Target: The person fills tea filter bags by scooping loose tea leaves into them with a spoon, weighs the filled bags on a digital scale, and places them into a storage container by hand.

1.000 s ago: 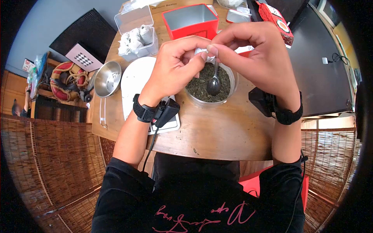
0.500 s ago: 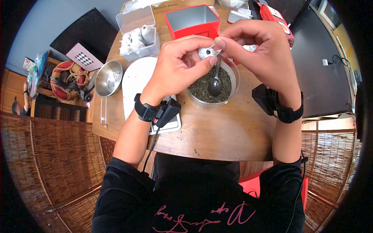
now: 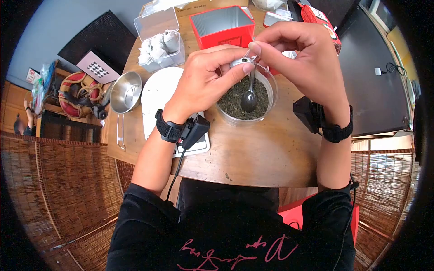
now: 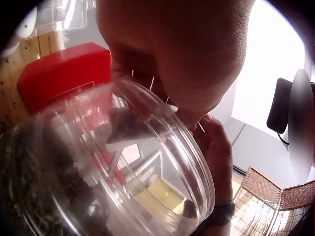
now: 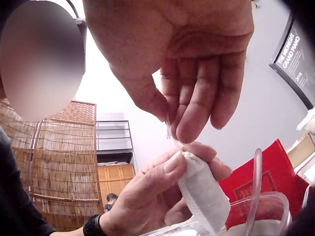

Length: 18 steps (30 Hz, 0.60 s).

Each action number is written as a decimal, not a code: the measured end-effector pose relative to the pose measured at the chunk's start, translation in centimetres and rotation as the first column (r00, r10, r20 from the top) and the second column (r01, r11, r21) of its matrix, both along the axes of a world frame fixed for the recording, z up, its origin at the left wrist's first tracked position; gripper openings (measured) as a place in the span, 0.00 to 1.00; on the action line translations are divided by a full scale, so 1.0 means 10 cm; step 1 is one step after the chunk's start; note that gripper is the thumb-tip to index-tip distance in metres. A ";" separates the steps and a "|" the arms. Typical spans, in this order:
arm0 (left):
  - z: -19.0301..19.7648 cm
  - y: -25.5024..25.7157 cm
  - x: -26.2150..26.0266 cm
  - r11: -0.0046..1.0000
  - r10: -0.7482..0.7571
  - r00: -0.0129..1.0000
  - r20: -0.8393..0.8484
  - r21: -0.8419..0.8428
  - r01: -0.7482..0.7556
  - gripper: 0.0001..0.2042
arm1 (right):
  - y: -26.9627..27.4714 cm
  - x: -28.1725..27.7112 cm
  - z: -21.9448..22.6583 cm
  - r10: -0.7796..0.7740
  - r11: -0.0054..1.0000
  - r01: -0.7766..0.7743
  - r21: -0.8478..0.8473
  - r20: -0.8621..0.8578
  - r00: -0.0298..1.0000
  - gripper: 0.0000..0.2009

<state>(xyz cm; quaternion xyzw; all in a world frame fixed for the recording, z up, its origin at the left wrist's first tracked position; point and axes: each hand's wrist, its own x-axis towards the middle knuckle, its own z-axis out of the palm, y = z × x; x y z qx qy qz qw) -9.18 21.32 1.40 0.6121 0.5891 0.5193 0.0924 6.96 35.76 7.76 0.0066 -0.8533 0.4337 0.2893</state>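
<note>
A small white drawstring tea bag (image 5: 204, 196) hangs over a clear round tub (image 3: 246, 121) of dried leaf tea. My left hand (image 3: 203, 79) pinches it near its gathered neck between thumb and fingers. Just above, my right hand (image 3: 307, 63) pinches the thin string (image 5: 173, 136) that runs up from the bag's mouth, between thumb and forefinger. In the head view a little dark opening shows at the bag's top. A dark spoon (image 3: 249, 100) rests on the leaves in the tub, its handle rising below my hands.
Left of the tub lie a white scale (image 3: 158, 90) and a steel pan (image 3: 125, 92) with a long handle. Farther back stand a lidded plastic box (image 3: 167, 59) of filled white bags and an open red box (image 3: 221, 38). A red packet (image 3: 318, 22) lies at back right.
The bag's gathered mouth has come into sight below my right fingers, then tilted away. My right hand has risen slightly and shifted right with the string.
</note>
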 end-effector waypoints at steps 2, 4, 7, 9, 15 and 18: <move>-0.03 0.02 -0.01 0.999 -0.007 1.000 -0.031 0.044 0.008 0.14 | 0.00 0.00 -0.01 -0.023 0.999 0.024 0.042 -0.025 0.999 0.05; -0.03 0.02 -0.02 0.996 -0.010 0.998 -0.063 0.088 0.016 0.13 | -0.03 0.00 0.00 -0.036 0.998 0.036 0.041 -0.020 0.999 0.06; 0.02 0.01 -0.01 1.000 -0.009 1.000 0.003 0.018 0.009 0.12 | -0.02 -0.01 0.01 -0.032 0.998 0.034 0.050 -0.029 0.999 0.06; -0.01 0.01 -0.01 0.999 -0.017 0.999 0.026 0.031 0.017 0.12 | -0.02 0.00 -0.01 -0.019 0.999 0.021 0.050 -0.033 0.999 0.06; -0.08 0.06 -0.04 0.976 -0.060 0.998 0.014 0.209 0.056 0.11 | -0.04 -0.01 0.01 0.018 1.000 -0.018 -0.022 -0.005 1.000 0.05; -0.08 0.06 -0.06 0.977 -0.089 0.995 0.046 0.197 0.078 0.11 | -0.05 -0.02 -0.01 0.002 1.000 -0.001 0.029 -0.037 0.999 0.06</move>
